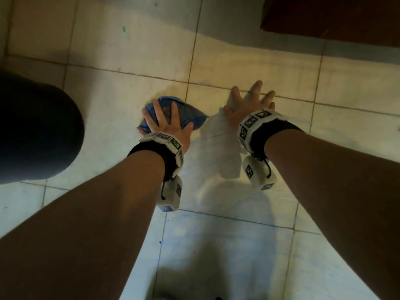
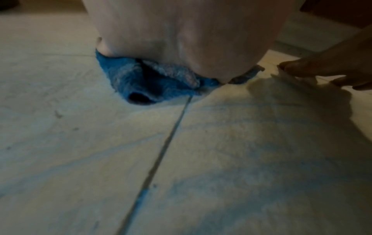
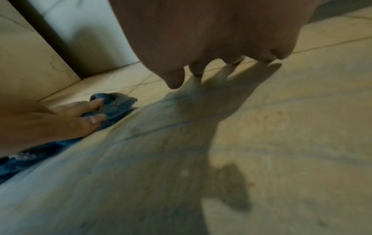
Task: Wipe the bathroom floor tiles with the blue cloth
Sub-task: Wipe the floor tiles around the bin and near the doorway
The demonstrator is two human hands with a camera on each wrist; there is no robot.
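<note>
Place: a tiled room in a home, likely a bathroom.
Floor: pale square floor tiles [image 1: 134, 53] with dark grout lines, under both hands.
Edge: tiled wall [image 3: 30, 60] beyond the hands; dark wooden panel [image 1: 337, 16] far right.

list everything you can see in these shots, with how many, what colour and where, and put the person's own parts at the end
blue cloth: one, blue with greyish patches, bunched on the floor near a grout line, under the left hand
floor tiles: many, pale cream-white with dark grout lines, filling the view; a small green speck on a far tile
brown panel: one, dark reddish brown, top right corner; too dim to identify
wall tiles: pale, beyond the cloth in the right wrist view
wrist bands: two, black with white marker blocks, one on each wrist
dark clothed knee: one, black, far left
left hand: one, fingers spread over the cloth, pressing it down
right hand: one, fingers spread, no grip on anything, above bare floor
</note>
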